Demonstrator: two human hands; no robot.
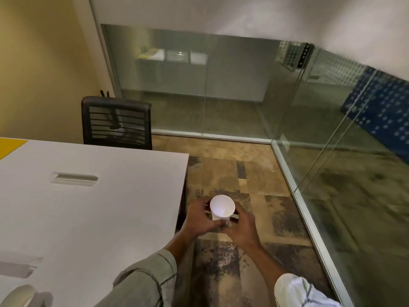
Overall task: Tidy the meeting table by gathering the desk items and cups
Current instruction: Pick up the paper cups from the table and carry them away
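Note:
A white paper cup [222, 208] is upright in front of me, held over the floor just past the table's right edge. My left hand [199, 218] wraps its left side and my right hand [242, 227] grips its right side and base. Thin white items, perhaps other cups or papers, stick out under the cup between my fingers; I cannot tell what they are. The white meeting table [88, 207] lies to the left.
A black mesh chair [116, 122] stands at the table's far end. Glass partitions [309, 129] close off the back and right sides. A pale rounded object [20, 295] sits at the table's near left corner. Patterned carpet [232, 173] lies between table and glass.

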